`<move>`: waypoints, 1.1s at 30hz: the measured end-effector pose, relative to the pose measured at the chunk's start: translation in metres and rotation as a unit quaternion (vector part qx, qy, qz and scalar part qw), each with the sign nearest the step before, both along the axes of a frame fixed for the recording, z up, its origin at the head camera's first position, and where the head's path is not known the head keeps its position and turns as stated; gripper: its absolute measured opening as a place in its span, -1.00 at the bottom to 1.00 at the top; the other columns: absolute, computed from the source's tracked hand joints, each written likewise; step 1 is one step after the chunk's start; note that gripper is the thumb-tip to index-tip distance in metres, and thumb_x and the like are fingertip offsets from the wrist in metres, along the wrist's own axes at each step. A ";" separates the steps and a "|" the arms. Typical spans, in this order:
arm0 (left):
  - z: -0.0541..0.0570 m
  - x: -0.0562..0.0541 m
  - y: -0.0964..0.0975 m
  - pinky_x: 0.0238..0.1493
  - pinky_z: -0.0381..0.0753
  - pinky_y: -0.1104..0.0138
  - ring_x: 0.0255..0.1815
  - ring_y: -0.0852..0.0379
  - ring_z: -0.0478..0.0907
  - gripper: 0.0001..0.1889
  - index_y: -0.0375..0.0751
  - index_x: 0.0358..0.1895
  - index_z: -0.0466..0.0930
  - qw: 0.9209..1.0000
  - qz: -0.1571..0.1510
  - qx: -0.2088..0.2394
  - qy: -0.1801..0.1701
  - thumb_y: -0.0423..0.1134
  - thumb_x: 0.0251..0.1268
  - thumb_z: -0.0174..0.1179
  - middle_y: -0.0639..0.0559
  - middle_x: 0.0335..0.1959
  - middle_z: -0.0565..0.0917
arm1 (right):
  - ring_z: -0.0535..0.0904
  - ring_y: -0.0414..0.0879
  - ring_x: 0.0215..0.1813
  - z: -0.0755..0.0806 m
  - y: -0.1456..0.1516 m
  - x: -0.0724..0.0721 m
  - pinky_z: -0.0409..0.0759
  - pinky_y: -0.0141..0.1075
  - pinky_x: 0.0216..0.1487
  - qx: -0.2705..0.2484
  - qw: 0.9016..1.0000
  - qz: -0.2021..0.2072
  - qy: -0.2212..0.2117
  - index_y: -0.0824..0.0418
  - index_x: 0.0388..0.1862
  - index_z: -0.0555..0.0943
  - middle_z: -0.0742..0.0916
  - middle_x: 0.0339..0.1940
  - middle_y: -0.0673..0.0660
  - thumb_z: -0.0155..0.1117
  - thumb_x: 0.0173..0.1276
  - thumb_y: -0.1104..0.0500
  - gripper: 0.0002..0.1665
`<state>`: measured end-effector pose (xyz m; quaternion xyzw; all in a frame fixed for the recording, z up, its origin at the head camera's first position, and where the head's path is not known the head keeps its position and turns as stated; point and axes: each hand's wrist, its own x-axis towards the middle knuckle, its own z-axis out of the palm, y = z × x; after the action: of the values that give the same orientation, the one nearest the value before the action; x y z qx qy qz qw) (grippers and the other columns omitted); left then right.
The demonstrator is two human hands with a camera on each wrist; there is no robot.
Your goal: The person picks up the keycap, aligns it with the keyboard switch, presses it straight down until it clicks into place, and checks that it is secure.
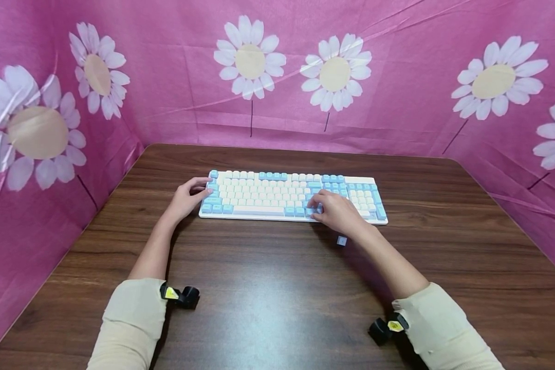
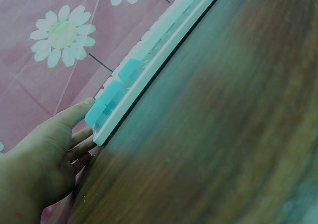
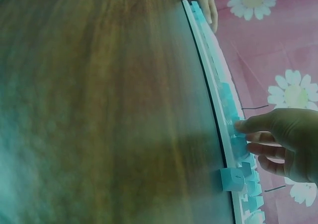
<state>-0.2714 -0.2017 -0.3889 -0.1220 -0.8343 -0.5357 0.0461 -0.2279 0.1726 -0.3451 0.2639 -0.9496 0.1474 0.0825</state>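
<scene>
1. Sleeves (image 1: pixel 131 313), pale, lie nearest, black wrist cameras (image 1: pixel 190 297) beside them.
2. Loose keycap (image 1: pixel 341 240) rests on the brown table (image 1: pixel 268 288), just before the keyboard (image 1: pixel 268 190).
3. Right hand (image 1: pixel 337 210), fingers partly bent, touches blue keys (image 1: pixel 299 211) right of the space bar (image 1: pixel 259 210); whether it pinches one, I cannot tell.
4. Left hand (image 1: pixel 187 200), fingers loosely extended, rests on the keyboard's left end.
5. Daisy-patterned pink cloth (image 1: pixel 166 61) hangs behind the table.

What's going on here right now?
A person's left hand touches the left end of a blue-and-white keyboard on a brown wood-grain table. The right hand is at keys right of the space bar; any pinch is unclear. A pale, square keycap lies loose nearby.
</scene>
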 end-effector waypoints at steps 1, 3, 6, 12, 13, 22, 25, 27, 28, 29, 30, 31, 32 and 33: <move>0.000 0.000 0.000 0.09 0.33 0.06 0.09 -0.15 0.37 -0.59 -0.33 0.17 0.41 1.000 0.000 -0.001 -0.001 -0.23 0.30 0.13 -0.29 0.09 0.47 | 0.51 -0.10 -0.38 0.000 0.000 0.000 0.49 -0.20 -0.40 0.000 1.000 0.000 0.002 0.16 -0.31 0.65 0.60 -0.36 0.00 0.43 0.07 0.20 -0.82; 0.001 0.000 0.000 0.08 0.33 0.06 0.09 -0.15 0.37 -0.59 -0.33 0.17 0.41 1.000 0.000 -0.002 -0.002 -0.22 0.31 0.13 -0.29 0.09 0.47 | 0.51 -0.10 -0.39 0.000 0.000 0.000 0.49 -0.20 -0.41 0.000 1.000 0.001 0.005 0.16 -0.31 0.65 0.60 -0.37 0.00 0.43 0.07 0.20 -0.82; 0.001 0.001 0.000 0.08 0.34 0.06 0.09 -0.15 0.37 -0.59 -0.32 0.17 0.41 1.000 0.000 -0.001 -0.002 -0.22 0.31 0.13 -0.30 0.08 0.47 | 0.52 -0.10 -0.39 0.000 0.000 0.000 0.49 -0.19 -0.42 -0.001 1.000 0.005 0.009 0.16 -0.31 0.64 0.60 -0.37 0.00 0.43 0.07 0.20 -0.81; 0.001 0.001 0.000 0.07 0.34 0.06 0.09 -0.14 0.37 -0.59 -0.32 0.17 0.41 1.000 0.001 0.000 -0.001 -0.23 0.30 0.13 -0.29 0.08 0.47 | 0.52 -0.10 -0.40 0.001 -0.001 0.001 0.49 -0.19 -0.43 -0.001 1.000 0.007 0.015 0.15 -0.31 0.64 0.60 -0.37 0.01 0.43 0.06 0.20 -0.80; 0.001 0.001 0.000 0.07 0.34 0.07 0.09 -0.14 0.37 -0.59 -0.32 0.17 0.41 1.000 0.001 0.000 -0.001 -0.23 0.30 0.13 -0.29 0.08 0.47 | 0.52 -0.10 -0.40 0.001 -0.001 0.001 0.49 -0.19 -0.43 0.000 1.000 0.006 0.015 0.15 -0.31 0.64 0.60 -0.37 0.01 0.43 0.07 0.20 -0.80; 0.000 -0.001 0.000 0.07 0.34 0.06 0.08 -0.14 0.38 -0.58 -0.33 0.17 0.41 1.000 0.000 -0.006 0.003 -0.21 0.31 0.13 -0.30 0.07 0.48 | 0.53 -0.08 -0.39 0.004 -0.002 0.000 0.48 -0.18 -0.44 0.002 1.000 -0.002 0.007 0.13 -0.31 0.62 0.61 -0.37 0.00 0.42 0.08 0.20 -0.81; 0.000 -0.001 0.000 0.08 0.33 0.06 0.09 -0.14 0.37 -0.58 -0.33 0.17 0.41 1.000 0.000 -0.007 0.004 -0.21 0.31 0.12 -0.30 0.07 0.48 | 0.53 -0.08 -0.39 0.004 -0.002 0.000 0.48 -0.18 -0.45 0.003 1.000 -0.002 0.005 0.13 -0.32 0.62 0.62 -0.37 0.00 0.42 0.08 0.21 -0.82; 0.000 0.000 0.000 0.08 0.33 0.06 0.09 -0.14 0.37 -0.59 -0.33 0.17 0.42 1.000 0.000 -0.005 0.004 -0.21 0.31 0.13 -0.30 0.07 0.48 | 0.53 -0.08 -0.39 0.005 -0.002 0.001 0.48 -0.18 -0.44 0.004 1.000 -0.002 0.005 0.14 -0.33 0.62 0.62 -0.37 0.00 0.42 0.08 0.21 -0.82; 0.000 0.000 0.000 0.08 0.34 0.06 0.08 -0.14 0.38 -0.59 -0.33 0.16 0.42 1.000 0.000 -0.005 0.004 -0.21 0.31 0.13 -0.30 0.07 0.48 | 0.53 -0.08 -0.39 0.005 -0.002 0.001 0.49 -0.18 -0.44 0.004 1.000 -0.002 0.004 0.13 -0.33 0.62 0.62 -0.37 0.00 0.42 0.08 0.22 -0.83; 0.000 0.000 0.000 0.08 0.34 0.06 0.08 -0.15 0.38 -0.59 -0.33 0.16 0.42 1.000 0.001 -0.005 0.005 -0.21 0.31 0.13 -0.30 0.07 0.48 | 0.53 -0.08 -0.38 0.005 -0.003 0.001 0.49 -0.18 -0.44 0.005 1.000 -0.002 0.003 0.13 -0.33 0.62 0.62 -0.38 0.00 0.42 0.08 0.22 -0.83; 0.000 0.001 0.000 0.08 0.34 0.06 0.08 -0.15 0.38 -0.59 -0.33 0.16 0.42 1.000 0.002 -0.006 0.005 -0.22 0.31 0.13 -0.30 0.07 0.48 | 0.53 -0.08 -0.38 0.006 -0.003 0.001 0.49 -0.18 -0.43 0.006 1.000 -0.003 0.001 0.13 -0.33 0.62 0.62 -0.38 0.00 0.42 0.08 0.22 -0.83; 0.000 0.001 0.000 0.08 0.34 0.07 0.08 -0.15 0.38 -0.59 -0.33 0.16 0.42 1.000 0.002 -0.006 0.006 -0.22 0.31 0.13 -0.30 0.07 0.48 | 0.53 -0.09 -0.38 0.006 -0.003 0.001 0.49 -0.18 -0.43 0.008 1.000 -0.003 0.000 0.13 -0.33 0.63 0.62 -0.38 -0.01 0.42 0.08 0.22 -0.83; 0.000 0.001 0.000 0.07 0.34 0.07 0.08 -0.15 0.38 -0.60 -0.33 0.16 0.42 1.000 0.003 -0.005 0.006 -0.23 0.31 0.13 -0.30 0.07 0.48 | 0.53 -0.09 -0.37 0.006 -0.003 0.001 0.49 -0.17 -0.43 0.009 1.000 -0.003 -0.002 0.13 -0.33 0.63 0.62 -0.38 -0.01 0.42 0.08 0.22 -0.83; 0.001 0.002 0.000 0.07 0.34 0.08 0.08 -0.15 0.38 -0.60 -0.33 0.16 0.42 1.000 0.003 -0.006 0.007 -0.23 0.31 0.12 -0.31 0.07 0.48 | 0.53 -0.08 -0.37 0.007 -0.003 0.001 0.49 -0.17 -0.42 0.010 1.000 -0.003 -0.004 0.13 -0.33 0.63 0.62 -0.38 -0.01 0.42 0.08 0.22 -0.84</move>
<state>-0.2699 -0.2015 -0.3884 -0.1229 -0.8374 -0.5300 0.0528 -0.2267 0.1694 -0.3382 0.2610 -0.9523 0.1384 0.0767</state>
